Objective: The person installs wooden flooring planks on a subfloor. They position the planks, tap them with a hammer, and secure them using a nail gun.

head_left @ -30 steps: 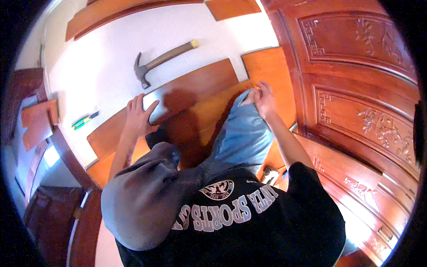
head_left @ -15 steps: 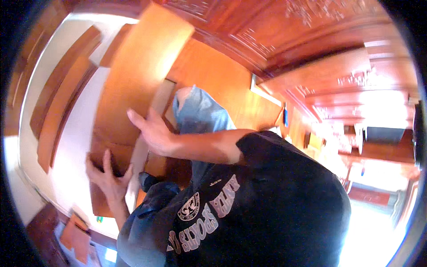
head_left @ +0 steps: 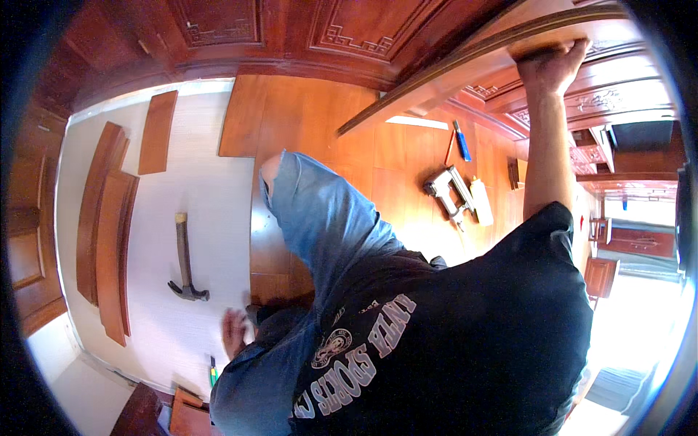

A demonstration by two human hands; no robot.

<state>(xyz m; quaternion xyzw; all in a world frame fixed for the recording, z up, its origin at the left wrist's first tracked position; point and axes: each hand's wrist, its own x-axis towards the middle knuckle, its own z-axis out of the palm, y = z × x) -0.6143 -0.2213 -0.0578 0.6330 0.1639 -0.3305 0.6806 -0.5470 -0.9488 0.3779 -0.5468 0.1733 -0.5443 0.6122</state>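
Since only the R grip has the plank, balance is my main worry. Plank's up at top R of my head cam view, tilted, its long edge running down-L over the floor in front of the doors. R grip looks closed on it toward one end; fingers partly shaded, so can't tell how firm. L grip is blurred, low by the leg, fingers loosely bent & part open, nothing in it that I can see.

Risks, my read: w/ hold that far off-centre, the long free end could dip or twist & pull out of the R grip. If it swings, carving on the doors could get scraped; can't tell if plank & doors touch now. If it drops, nailer & bottle lie on the floor nr that side, so a knock could shift the first or burst the second. Pencil-like stick & blue tool just beyond, prob easy to kick.

Other side: hammer & green cutter lie loose on white underlay, cutter just beside the L grip. Hand put down blind there might catch a blade, if one's out; too small to tell. Loose boards further L could trip a foot.
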